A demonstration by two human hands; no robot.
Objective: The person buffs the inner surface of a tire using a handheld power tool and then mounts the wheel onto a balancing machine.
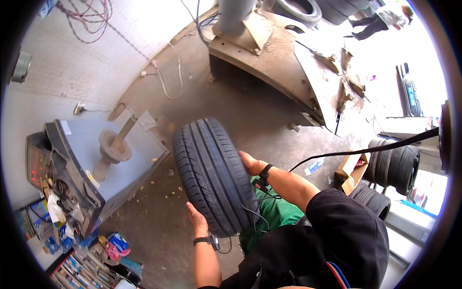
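A black car tyre (207, 168) is held up in front of my legs, its grooved tread turned toward me. My left hand (197, 220) presses against the tyre's lower left side. On the opposite side, my right hand (250, 164) grips the edge of the tyre at its upper right. The fingers of both hands are partly hidden along the sidewalls. Each wrist wears a black strap with a small device, and thin cables hang near the tyre.
To the left stands a grey-blue wheel balancer (82, 149) with a shaft and cone (114, 144). A dusty tyre changer (274, 62) is ahead. Several tyres (392, 166) and a cardboard box (350, 168) sit right. Another person (385, 19) is far off. A black cable (365, 150) crosses at right.
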